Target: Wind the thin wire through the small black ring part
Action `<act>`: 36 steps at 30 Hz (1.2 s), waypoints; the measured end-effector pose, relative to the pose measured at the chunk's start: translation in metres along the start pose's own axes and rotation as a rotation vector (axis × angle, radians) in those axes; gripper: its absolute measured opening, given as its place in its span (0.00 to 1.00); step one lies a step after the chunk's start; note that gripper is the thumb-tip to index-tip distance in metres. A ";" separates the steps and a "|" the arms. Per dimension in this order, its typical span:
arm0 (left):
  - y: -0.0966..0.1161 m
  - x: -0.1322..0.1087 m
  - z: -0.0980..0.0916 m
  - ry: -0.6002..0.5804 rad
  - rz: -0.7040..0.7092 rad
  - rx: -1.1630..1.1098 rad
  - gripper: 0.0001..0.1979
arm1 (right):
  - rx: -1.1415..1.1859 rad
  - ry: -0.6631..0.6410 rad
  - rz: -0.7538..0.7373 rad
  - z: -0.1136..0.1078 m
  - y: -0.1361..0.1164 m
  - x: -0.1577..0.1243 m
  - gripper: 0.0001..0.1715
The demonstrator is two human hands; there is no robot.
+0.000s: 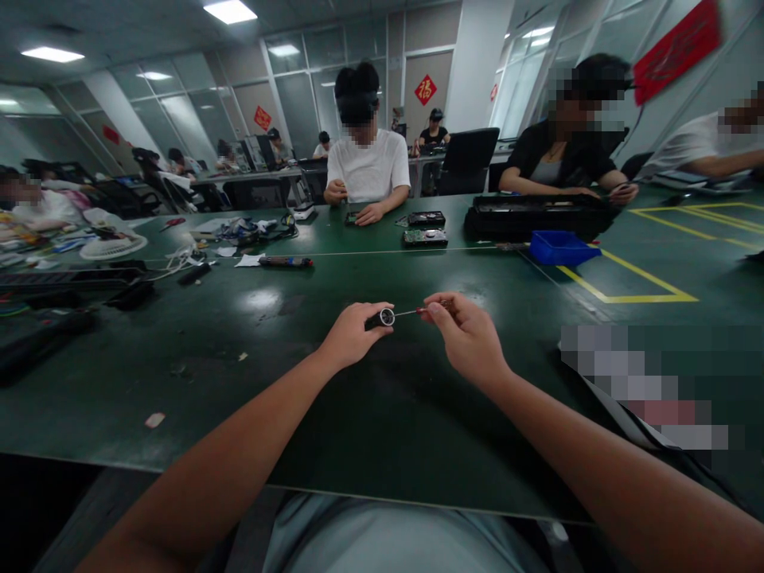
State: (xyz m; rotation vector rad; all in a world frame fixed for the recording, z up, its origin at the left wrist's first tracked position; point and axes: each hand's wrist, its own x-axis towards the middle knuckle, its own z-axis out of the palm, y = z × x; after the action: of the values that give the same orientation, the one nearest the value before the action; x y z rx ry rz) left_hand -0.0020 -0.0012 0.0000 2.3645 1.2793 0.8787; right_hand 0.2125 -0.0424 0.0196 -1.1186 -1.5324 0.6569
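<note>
My left hand (351, 334) is closed around a small black cylindrical part with a round silvery end (385, 317), held just above the green table (251, 374). My right hand (465, 338) pinches a thin screwdriver (418, 311) with a reddish collar. Its metal tip points left and meets the silvery end of the part. Both hands hover over the table's middle, close together.
A blue bin (561, 247) and a long black device (537, 213) sit at the far right. Circuit boards (425, 236) lie near a person in a white shirt (370, 171) across the table. Cables, tools and black parts (128, 294) crowd the left. Paper scraps (155, 419) lie near me.
</note>
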 end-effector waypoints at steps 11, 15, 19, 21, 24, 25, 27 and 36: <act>0.000 0.006 0.000 -0.082 0.088 0.060 0.21 | 0.584 0.157 0.457 0.001 0.023 0.020 0.13; -0.002 0.006 0.001 -0.082 0.070 0.070 0.21 | 0.467 0.171 0.332 0.002 0.022 0.017 0.14; 0.001 0.006 0.001 -0.078 0.054 0.062 0.21 | 0.331 0.153 0.240 0.002 0.021 0.015 0.15; 0.002 0.006 0.000 -0.081 0.048 0.059 0.21 | 0.258 0.142 0.205 0.002 0.021 0.015 0.15; 0.003 0.006 0.000 -0.089 0.044 0.059 0.20 | 0.175 0.120 0.171 0.001 0.018 0.014 0.15; 0.003 0.006 0.000 -0.090 0.042 0.058 0.20 | 0.151 0.108 0.158 0.001 0.017 0.013 0.15; 0.002 0.005 0.000 -0.088 0.042 0.055 0.20 | 0.098 0.083 0.133 -0.001 0.011 0.011 0.16; -0.002 0.005 0.003 -0.086 0.045 0.063 0.21 | -0.238 0.045 0.051 -0.006 -0.001 0.008 0.19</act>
State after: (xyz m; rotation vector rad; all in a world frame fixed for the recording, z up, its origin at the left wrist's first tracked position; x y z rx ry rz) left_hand 0.0000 0.0039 -0.0015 2.4603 1.2414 0.7520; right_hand 0.2180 -0.0365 0.0259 -1.3457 -1.5773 0.4884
